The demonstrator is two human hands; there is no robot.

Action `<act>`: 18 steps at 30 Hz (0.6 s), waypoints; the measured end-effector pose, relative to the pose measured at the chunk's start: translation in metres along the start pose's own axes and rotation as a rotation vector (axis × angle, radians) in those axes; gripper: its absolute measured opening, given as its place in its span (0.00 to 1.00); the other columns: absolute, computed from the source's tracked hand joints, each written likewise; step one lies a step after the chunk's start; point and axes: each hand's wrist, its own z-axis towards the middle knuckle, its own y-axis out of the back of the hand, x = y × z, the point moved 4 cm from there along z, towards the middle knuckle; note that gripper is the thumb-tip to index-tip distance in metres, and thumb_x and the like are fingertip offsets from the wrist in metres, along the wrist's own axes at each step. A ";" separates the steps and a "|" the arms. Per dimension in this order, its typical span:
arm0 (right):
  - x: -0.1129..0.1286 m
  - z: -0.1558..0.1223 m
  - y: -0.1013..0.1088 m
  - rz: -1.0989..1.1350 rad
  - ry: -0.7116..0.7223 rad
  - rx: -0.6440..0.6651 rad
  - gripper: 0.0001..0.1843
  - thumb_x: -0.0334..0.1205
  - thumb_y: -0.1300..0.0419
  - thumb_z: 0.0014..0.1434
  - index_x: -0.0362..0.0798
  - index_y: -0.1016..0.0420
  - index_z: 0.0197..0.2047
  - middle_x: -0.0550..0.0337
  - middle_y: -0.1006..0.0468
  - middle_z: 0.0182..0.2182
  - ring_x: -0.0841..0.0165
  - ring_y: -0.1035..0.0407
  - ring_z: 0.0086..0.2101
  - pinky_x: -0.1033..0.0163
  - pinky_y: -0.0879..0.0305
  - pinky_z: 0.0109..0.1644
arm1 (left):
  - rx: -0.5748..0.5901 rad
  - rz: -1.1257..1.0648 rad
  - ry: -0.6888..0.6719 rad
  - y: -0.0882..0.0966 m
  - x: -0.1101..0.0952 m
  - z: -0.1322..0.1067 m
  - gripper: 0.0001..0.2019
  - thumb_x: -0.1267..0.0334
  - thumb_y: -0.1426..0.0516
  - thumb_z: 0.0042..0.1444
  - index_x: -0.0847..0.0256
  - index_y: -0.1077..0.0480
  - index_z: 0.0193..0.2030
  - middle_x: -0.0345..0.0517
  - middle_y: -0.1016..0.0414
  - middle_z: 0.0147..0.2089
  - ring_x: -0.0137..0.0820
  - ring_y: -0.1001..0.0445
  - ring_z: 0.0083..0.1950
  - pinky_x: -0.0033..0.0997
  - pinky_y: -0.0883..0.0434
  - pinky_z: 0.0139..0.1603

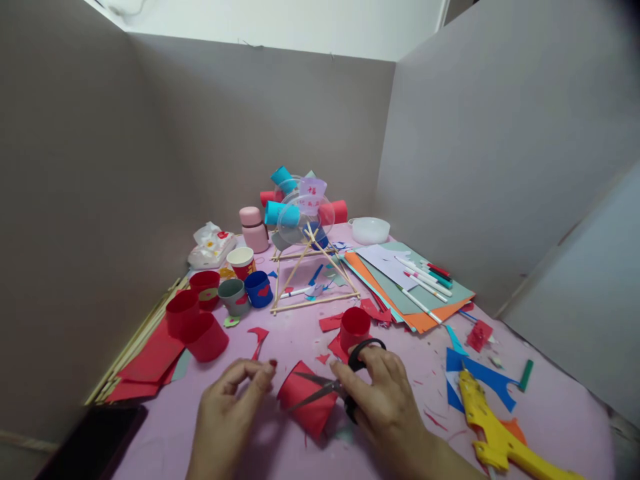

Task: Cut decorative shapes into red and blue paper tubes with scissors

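My right hand grips a pair of scissors by their black handles. The parted blades lie over a red paper piece, apparently a short tube, just above the pink table cover. To its left, my left hand pinches thumb and forefinger together, apart from the red piece. A tiny dark red spot shows at those fingertips; I cannot tell whether it is a scrap or a nail. Beyond the scissors stands a red paper cup among red scraps.
A yellow glue gun lies at the right, near coloured paper sheets and markers. A stick-framed wheel model stands at the back. Several paper cups and a pink bottle occupy the left. Grey partitions surround the table.
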 end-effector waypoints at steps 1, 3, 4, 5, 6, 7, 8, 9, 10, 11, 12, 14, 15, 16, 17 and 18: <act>-0.003 -0.002 -0.002 0.057 -0.052 0.017 0.20 0.26 0.49 0.58 0.50 0.29 0.51 0.50 0.34 0.43 0.57 0.36 0.42 0.53 0.36 0.44 | -0.042 0.020 0.004 0.004 0.002 0.002 0.13 0.50 0.43 0.50 0.57 0.29 0.26 0.44 0.22 0.32 0.40 0.25 0.39 0.34 0.29 0.41; -0.008 -0.004 -0.004 0.188 -0.172 0.044 0.22 0.26 0.46 0.56 0.50 0.32 0.53 0.49 0.35 0.45 0.57 0.36 0.43 0.53 0.34 0.44 | -0.074 0.062 0.000 0.008 0.005 0.006 0.17 0.50 0.44 0.51 0.59 0.28 0.43 0.50 0.23 0.48 0.44 0.27 0.49 0.39 0.30 0.47; -0.010 -0.005 -0.005 0.256 -0.228 0.052 0.22 0.27 0.45 0.56 0.50 0.32 0.54 0.50 0.35 0.45 0.57 0.36 0.44 0.53 0.33 0.44 | -0.050 0.085 -0.007 0.007 0.006 0.008 0.23 0.50 0.45 0.52 0.60 0.32 0.51 0.53 0.27 0.56 0.45 0.30 0.55 0.41 0.31 0.51; -0.012 -0.006 -0.006 0.319 -0.275 0.061 0.22 0.28 0.44 0.55 0.50 0.33 0.54 0.50 0.35 0.46 0.57 0.36 0.45 0.54 0.32 0.45 | 0.000 0.100 -0.013 0.005 0.007 0.008 0.26 0.50 0.46 0.54 0.60 0.35 0.56 0.55 0.31 0.60 0.45 0.32 0.58 0.43 0.32 0.53; -0.013 -0.006 -0.007 0.375 -0.313 0.074 0.22 0.28 0.44 0.55 0.51 0.33 0.53 0.51 0.35 0.46 0.58 0.36 0.46 0.55 0.32 0.46 | 0.067 0.110 -0.016 0.001 0.008 0.009 0.25 0.49 0.47 0.55 0.61 0.35 0.56 0.55 0.30 0.60 0.44 0.32 0.59 0.43 0.32 0.54; -0.013 -0.006 -0.008 0.423 -0.343 0.085 0.22 0.29 0.43 0.55 0.52 0.33 0.53 0.51 0.34 0.46 0.58 0.35 0.47 0.56 0.31 0.47 | 0.136 0.113 -0.016 -0.002 0.008 0.009 0.23 0.49 0.48 0.56 0.61 0.32 0.54 0.55 0.27 0.58 0.44 0.30 0.57 0.42 0.30 0.53; -0.013 -0.006 -0.009 0.465 -0.369 0.094 0.21 0.30 0.43 0.55 0.52 0.33 0.52 0.52 0.34 0.45 0.59 0.35 0.47 0.58 0.31 0.47 | 0.198 0.113 -0.015 -0.006 0.008 0.008 0.21 0.50 0.48 0.56 0.60 0.28 0.50 0.54 0.23 0.53 0.43 0.27 0.54 0.41 0.29 0.52; -0.013 -0.005 -0.009 0.501 -0.391 0.100 0.21 0.30 0.42 0.55 0.53 0.32 0.52 0.53 0.33 0.45 0.60 0.34 0.46 0.59 0.31 0.47 | 0.240 0.118 -0.018 -0.008 0.008 0.007 0.19 0.50 0.48 0.56 0.59 0.26 0.46 0.53 0.20 0.50 0.43 0.24 0.51 0.41 0.28 0.51; -0.013 -0.005 -0.010 0.533 -0.408 0.106 0.21 0.30 0.42 0.54 0.53 0.32 0.51 0.54 0.32 0.44 0.61 0.33 0.46 0.60 0.31 0.47 | 0.263 0.129 -0.022 -0.010 0.008 0.007 0.18 0.50 0.47 0.56 0.58 0.24 0.44 0.52 0.19 0.47 0.43 0.23 0.49 0.42 0.28 0.51; -0.013 -0.005 -0.010 0.557 -0.421 0.111 0.21 0.30 0.41 0.54 0.53 0.32 0.51 0.55 0.32 0.43 0.61 0.33 0.45 0.60 0.31 0.47 | 0.277 0.141 -0.025 -0.012 0.008 0.006 0.17 0.50 0.47 0.56 0.58 0.24 0.42 0.52 0.18 0.46 0.44 0.23 0.49 0.43 0.29 0.52; -0.013 -0.004 -0.011 0.574 -0.431 0.116 0.21 0.30 0.41 0.54 0.54 0.32 0.51 0.56 0.31 0.42 0.62 0.32 0.44 0.61 0.31 0.46 | 0.292 0.149 -0.025 -0.013 0.008 0.005 0.18 0.50 0.47 0.56 0.59 0.24 0.43 0.53 0.19 0.47 0.45 0.23 0.50 0.45 0.29 0.53; -0.013 -0.004 -0.011 0.588 -0.446 0.117 0.21 0.30 0.40 0.53 0.55 0.31 0.51 0.57 0.31 0.41 0.62 0.32 0.43 0.62 0.31 0.45 | 0.323 0.156 -0.027 -0.019 0.009 0.002 0.23 0.50 0.46 0.54 0.62 0.28 0.52 0.58 0.23 0.54 0.46 0.26 0.54 0.47 0.31 0.55; -0.013 -0.004 -0.011 0.590 -0.450 0.114 0.22 0.30 0.40 0.52 0.55 0.31 0.51 0.57 0.31 0.41 0.62 0.32 0.43 0.62 0.31 0.45 | 0.335 0.163 -0.030 -0.022 0.010 -0.001 0.28 0.51 0.45 0.53 0.64 0.35 0.59 0.61 0.29 0.60 0.47 0.29 0.57 0.47 0.32 0.57; -0.014 -0.004 -0.011 0.591 -0.453 0.108 0.22 0.30 0.40 0.52 0.55 0.31 0.50 0.57 0.30 0.41 0.63 0.32 0.42 0.63 0.31 0.44 | 0.343 0.183 -0.037 -0.025 0.011 -0.004 0.36 0.51 0.43 0.51 0.66 0.44 0.64 0.64 0.38 0.65 0.47 0.34 0.62 0.48 0.35 0.59; -0.014 -0.004 -0.010 0.593 -0.458 0.101 0.23 0.30 0.40 0.51 0.55 0.31 0.50 0.58 0.30 0.41 0.63 0.32 0.42 0.63 0.31 0.44 | 0.346 0.222 -0.051 -0.029 0.011 -0.007 0.43 0.52 0.41 0.49 0.68 0.53 0.68 0.66 0.48 0.70 0.48 0.41 0.66 0.50 0.39 0.62; -0.014 -0.004 -0.010 0.596 -0.462 0.094 0.23 0.29 0.40 0.51 0.55 0.30 0.50 0.58 0.30 0.41 0.63 0.32 0.42 0.64 0.31 0.44 | 0.349 0.273 -0.066 -0.032 0.011 -0.010 0.49 0.53 0.39 0.46 0.69 0.59 0.69 0.67 0.57 0.72 0.49 0.49 0.69 0.52 0.44 0.65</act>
